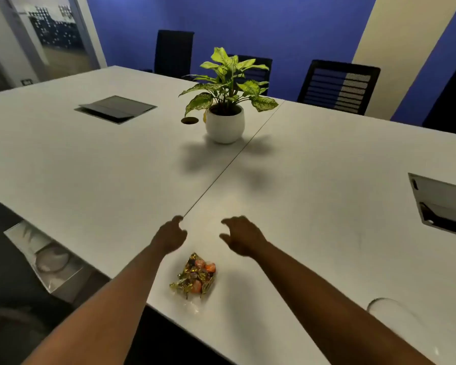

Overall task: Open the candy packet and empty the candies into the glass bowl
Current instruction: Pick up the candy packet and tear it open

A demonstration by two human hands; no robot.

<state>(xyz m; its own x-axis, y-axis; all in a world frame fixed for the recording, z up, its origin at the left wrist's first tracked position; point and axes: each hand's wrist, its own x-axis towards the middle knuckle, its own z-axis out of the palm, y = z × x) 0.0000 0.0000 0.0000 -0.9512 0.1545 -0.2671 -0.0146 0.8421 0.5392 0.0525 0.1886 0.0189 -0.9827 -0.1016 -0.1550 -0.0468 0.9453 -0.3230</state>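
Note:
A clear candy packet [195,277] with gold and orange wrapped candies lies on the white table [313,201] near its front edge. My left hand [170,235] hovers just beyond the packet to its left, fingers loosely curled, holding nothing. My right hand [241,237] hovers beyond the packet to its right, fingers spread and empty. Neither hand touches the packet. The glass bowl [390,310] stands at the lower right, partly hidden behind my right forearm; only its rim shows.
A potted plant in a white pot [224,123] stands at the table's middle. Cable hatches sit at the left [115,108] and right [442,204]. Black chairs [337,86] line the far side. The table edge runs diagonally at the lower left.

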